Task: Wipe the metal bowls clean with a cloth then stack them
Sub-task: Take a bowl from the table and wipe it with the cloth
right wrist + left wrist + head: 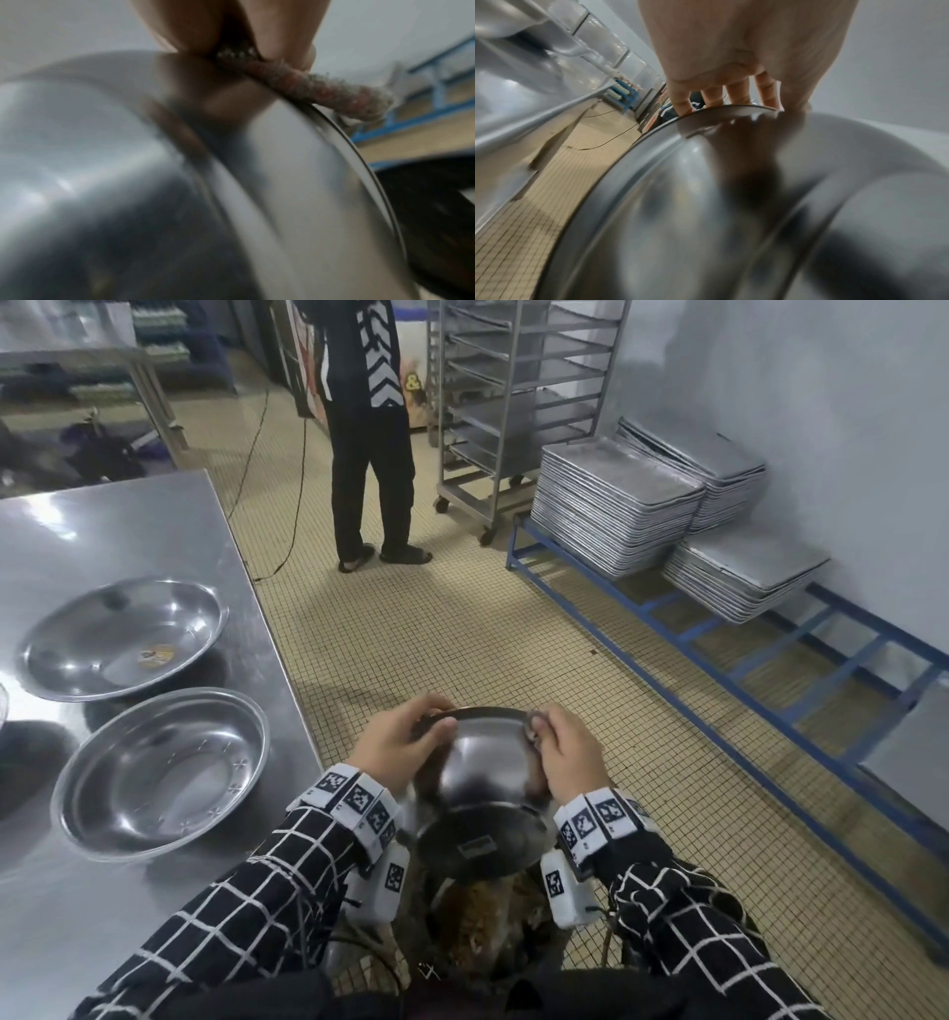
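Observation:
I hold a metal bowl point(482, 778) tilted in front of me over the floor, its outside facing me. My left hand point(405, 742) grips the left part of its rim, fingers point(734, 95) curled over the edge of the bowl point(706, 203). My right hand point(565, 752) holds the right part of the rim. There its fingers point(280, 30) pinch a brownish, fuzzy cloth point(321, 85) against the edge of the bowl point(154, 182). Two more metal bowls, a far one point(123, 639) and a near one point(159, 773), sit upright side by side on the steel table point(128, 521) at my left.
A person point(369, 428) stands on the tiled floor ahead, a cable trailing beside them. A wheeled tray rack point(513, 403) stands behind. Stacks of metal trays point(616, 505) rest on a low blue frame point(719, 660) along the right wall.

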The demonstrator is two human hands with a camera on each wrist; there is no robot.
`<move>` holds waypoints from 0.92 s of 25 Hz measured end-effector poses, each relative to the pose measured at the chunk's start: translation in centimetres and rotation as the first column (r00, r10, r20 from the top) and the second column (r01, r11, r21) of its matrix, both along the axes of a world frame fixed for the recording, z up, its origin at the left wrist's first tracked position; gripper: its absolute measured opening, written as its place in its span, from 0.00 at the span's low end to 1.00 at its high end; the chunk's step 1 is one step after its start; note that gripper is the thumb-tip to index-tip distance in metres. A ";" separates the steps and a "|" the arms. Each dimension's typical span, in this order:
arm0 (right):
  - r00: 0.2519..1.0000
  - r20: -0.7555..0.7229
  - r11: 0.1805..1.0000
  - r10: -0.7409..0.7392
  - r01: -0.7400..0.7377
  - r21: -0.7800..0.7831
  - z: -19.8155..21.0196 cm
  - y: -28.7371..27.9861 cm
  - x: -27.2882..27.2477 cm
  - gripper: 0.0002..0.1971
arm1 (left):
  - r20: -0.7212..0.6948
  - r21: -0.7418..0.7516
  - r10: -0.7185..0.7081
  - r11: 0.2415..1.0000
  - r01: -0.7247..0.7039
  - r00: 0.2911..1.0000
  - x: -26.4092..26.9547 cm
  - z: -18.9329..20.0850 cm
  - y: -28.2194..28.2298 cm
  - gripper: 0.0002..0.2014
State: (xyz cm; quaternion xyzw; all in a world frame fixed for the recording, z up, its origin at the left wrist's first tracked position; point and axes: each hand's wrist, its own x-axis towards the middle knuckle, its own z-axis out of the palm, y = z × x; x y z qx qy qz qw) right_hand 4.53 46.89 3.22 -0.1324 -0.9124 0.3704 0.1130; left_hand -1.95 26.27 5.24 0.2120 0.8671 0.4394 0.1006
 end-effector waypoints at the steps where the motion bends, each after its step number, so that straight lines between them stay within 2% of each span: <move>1: 0.998 0.003 0.991 0.070 -0.070 0.117 0.6 -0.6 -0.3 0.14 | -0.037 -0.047 -0.023 0.999 0.021 0.999 0.2 0.1 0.5 0.06; 3: 0.987 -0.039 0.955 0.153 -0.138 0.261 1.3 -1.6 -0.7 0.16 | -0.091 -0.093 -0.019 0.996 0.011 0.996 0.3 0.3 1.0 0.06; 4: 0.982 -0.106 0.957 0.157 -0.125 0.263 1.5 -2.0 -0.8 0.16 | -0.095 -0.090 0.012 0.996 -0.020 0.995 0.4 0.4 1.1 0.08; 7: 0.943 -0.332 0.998 0.037 -0.018 0.061 2.1 -3.1 -0.9 0.12 | -0.114 -0.147 0.075 0.985 -0.092 0.991 0.2 0.3 0.9 0.11; 8: 0.933 -0.361 1.000 0.003 0.001 0.013 2.3 -3.7 -0.8 0.12 | -0.136 -0.177 0.090 0.978 -0.114 0.987 0.1 0.3 0.9 0.12; 9: 0.932 -0.362 0.999 -0.001 0.013 0.030 2.3 -4.4 -0.6 0.12 | -0.160 -0.178 0.109 0.975 -0.137 0.981 -0.1 0.2 0.9 0.14; 12: 0.945 -0.295 0.939 0.141 -0.034 0.341 2.1 -6.3 0.5 0.16 | -0.192 -0.071 0.161 0.982 -0.178 0.968 -0.5 0.7 1.0 0.15; 13: 0.948 -0.271 0.920 0.168 -0.052 0.388 1.8 -6.4 0.9 0.19 | -0.193 -0.054 0.169 0.982 -0.182 0.967 -0.6 1.0 1.0 0.15; 15: 0.964 -0.254 0.955 0.079 0.001 0.298 1.4 -5.5 1.2 0.21 | -0.188 -0.044 0.181 0.980 -0.193 0.965 -0.6 1.7 0.8 0.16; 17: 0.981 -0.150 0.993 -0.121 0.119 -0.023 0.8 -3.6 1.0 0.20 | -0.176 -0.023 0.219 0.974 -0.226 0.960 -0.7 2.0 0.3 0.17; 18: 0.980 -0.053 0.965 -0.193 0.180 -0.189 0.3 -2.5 0.8 0.18 | -0.167 -0.010 0.239 0.970 -0.244 0.957 -0.8 2.0 0.0 0.17; 19: 0.974 0.021 0.939 -0.227 0.224 -0.259 -0.2 -1.6 0.6 0.16 | -0.156 -0.005 0.250 0.967 -0.254 0.956 -0.9 1.8 -0.2 0.17; 21: 0.966 0.060 0.943 -0.251 0.258 -0.210 -0.5 -0.8 0.6 0.14 | -0.141 -0.016 0.257 0.965 -0.262 0.956 -1.2 1.5 -0.4 0.17; 23: 0.964 0.009 0.949 -0.266 0.264 -0.173 0.5 -1.1 0.4 0.14 | -0.128 -0.024 0.265 0.963 -0.270 0.956 -1.3 1.2 -0.3 0.18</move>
